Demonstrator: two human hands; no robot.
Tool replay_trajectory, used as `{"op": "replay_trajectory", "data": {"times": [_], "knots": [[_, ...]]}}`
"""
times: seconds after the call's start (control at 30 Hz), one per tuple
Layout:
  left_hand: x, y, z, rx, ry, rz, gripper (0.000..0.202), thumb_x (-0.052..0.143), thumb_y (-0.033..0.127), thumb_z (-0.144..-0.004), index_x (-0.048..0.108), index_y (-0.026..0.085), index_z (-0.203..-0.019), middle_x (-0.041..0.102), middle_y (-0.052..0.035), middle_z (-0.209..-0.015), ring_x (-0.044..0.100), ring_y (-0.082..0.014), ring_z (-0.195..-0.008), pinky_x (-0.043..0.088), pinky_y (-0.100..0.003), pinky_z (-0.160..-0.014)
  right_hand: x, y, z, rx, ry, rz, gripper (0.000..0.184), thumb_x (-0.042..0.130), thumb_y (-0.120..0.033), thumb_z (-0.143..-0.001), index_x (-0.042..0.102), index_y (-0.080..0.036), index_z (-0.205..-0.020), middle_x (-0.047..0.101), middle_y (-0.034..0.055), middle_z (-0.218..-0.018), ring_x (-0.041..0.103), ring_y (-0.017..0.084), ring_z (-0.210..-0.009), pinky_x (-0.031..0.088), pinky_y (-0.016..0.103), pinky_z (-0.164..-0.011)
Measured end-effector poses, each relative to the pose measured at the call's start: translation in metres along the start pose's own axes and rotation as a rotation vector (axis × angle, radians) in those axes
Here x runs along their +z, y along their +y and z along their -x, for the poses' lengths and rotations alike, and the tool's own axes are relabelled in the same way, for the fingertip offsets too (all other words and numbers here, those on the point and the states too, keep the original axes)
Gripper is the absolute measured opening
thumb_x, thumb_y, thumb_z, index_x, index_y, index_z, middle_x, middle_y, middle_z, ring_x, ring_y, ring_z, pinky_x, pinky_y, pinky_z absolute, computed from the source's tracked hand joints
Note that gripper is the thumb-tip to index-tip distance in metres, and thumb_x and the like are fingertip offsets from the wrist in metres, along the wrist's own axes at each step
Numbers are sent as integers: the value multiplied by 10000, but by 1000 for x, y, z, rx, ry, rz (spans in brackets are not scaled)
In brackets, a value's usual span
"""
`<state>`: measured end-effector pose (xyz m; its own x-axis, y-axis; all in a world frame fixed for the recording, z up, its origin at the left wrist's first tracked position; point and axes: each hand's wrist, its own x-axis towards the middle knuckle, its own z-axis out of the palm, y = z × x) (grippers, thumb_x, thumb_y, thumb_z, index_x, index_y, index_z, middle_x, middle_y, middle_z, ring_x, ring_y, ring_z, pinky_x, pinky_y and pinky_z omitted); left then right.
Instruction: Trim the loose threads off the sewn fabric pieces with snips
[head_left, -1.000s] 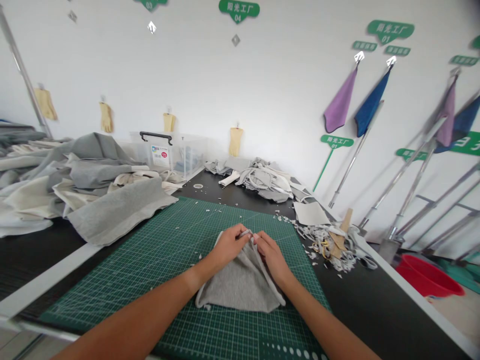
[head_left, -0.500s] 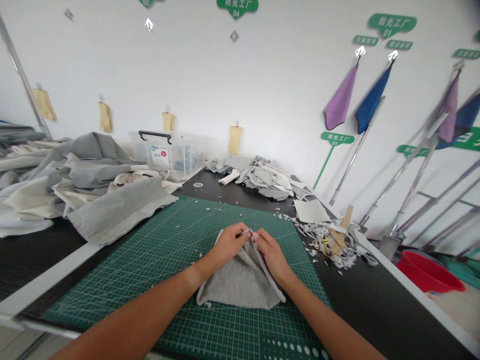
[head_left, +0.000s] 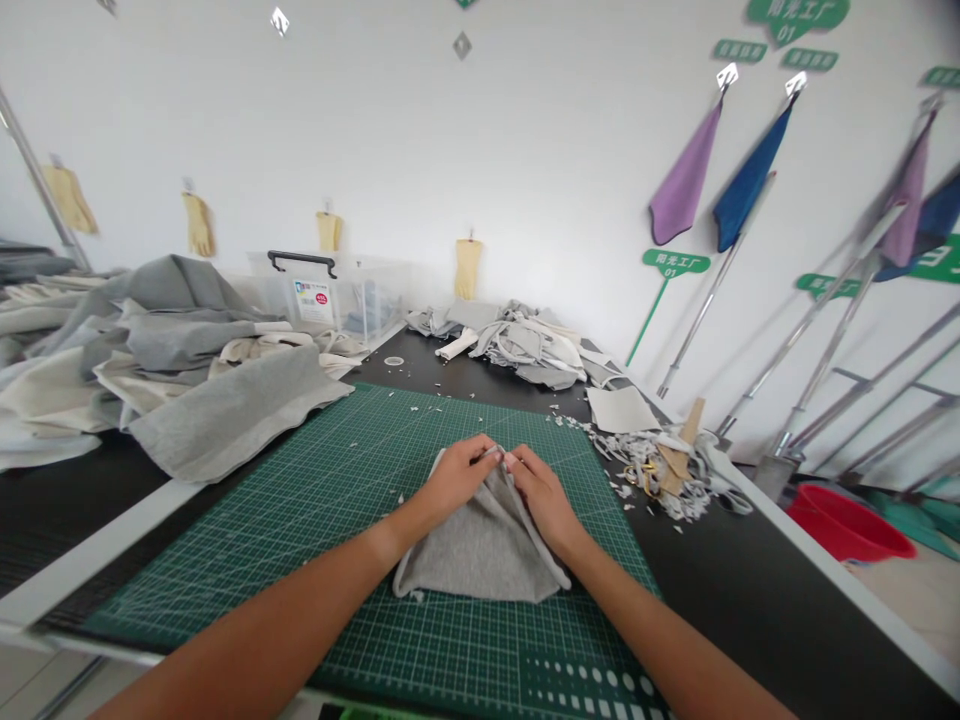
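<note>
A piece of grey knit fabric (head_left: 480, 550) rests on the green cutting mat (head_left: 285, 500), its wide edge toward me. Its far edge is gathered and slightly raised where both hands pinch it. My left hand (head_left: 461, 475) is closed on that edge from the left, thumb and fingers pressed together. Close beside it, my right hand (head_left: 541, 492) grips the same edge from the right. The fingertips nearly meet, and the fabric between them is mostly hidden. Small pale scraps lie on the mat around the cloth.
Grey and cream fabric (head_left: 187, 340) is heaped at left, before a clear plastic box (head_left: 360, 300). More grey pieces (head_left: 525, 345) lie at the back. Shredded trimmings (head_left: 652, 470) with scissors handles and brown card (head_left: 677, 465) sit at right. A red basin (head_left: 847, 525) stands beyond the table's right edge.
The camera view has tilted slightly downward, so the background sits higher in the picture. Both hands keep their pinch on the fabric, with only a slight shift of the fingers.
</note>
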<state>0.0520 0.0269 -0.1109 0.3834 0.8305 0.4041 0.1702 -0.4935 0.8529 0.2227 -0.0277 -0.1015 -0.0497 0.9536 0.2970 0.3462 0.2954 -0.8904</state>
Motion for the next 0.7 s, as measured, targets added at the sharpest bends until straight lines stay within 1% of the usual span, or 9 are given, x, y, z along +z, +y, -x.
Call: {"op": "replay_trajectory", "data": {"times": [0.2, 0.37, 0.7], "knots": [[0, -1, 0, 18, -8, -18, 250, 515, 342, -958, 696, 175, -911, 674, -9, -817, 587, -155, -770, 438, -259, -733, 1, -1, 1, 2, 14, 20, 356, 460, -508, -1003, 496, -233, -780, 484, -38, -743, 436, 161, -704, 348, 274, -671], [-1, -1, -1, 24, -21, 34, 256, 521, 356, -955, 689, 174, -892, 666, -7, -810, 581, -152, -769, 435, -252, -726, 1, -2, 1, -17, 14, 32, 350, 449, -503, -1007, 500, -237, -786, 491, -35, -746, 445, 164, -704, 353, 279, -676], [1, -6, -1, -12, -14, 98, 244, 551, 367, -931, 685, 172, -870, 639, 0, -778, 562, -146, -746, 429, -242, -698, 2, -1, 1, -23, 15, 32, 355, 444, -512, -1004, 490, -240, -781, 492, -27, -744, 454, 174, -712, 359, 284, -678]]}}
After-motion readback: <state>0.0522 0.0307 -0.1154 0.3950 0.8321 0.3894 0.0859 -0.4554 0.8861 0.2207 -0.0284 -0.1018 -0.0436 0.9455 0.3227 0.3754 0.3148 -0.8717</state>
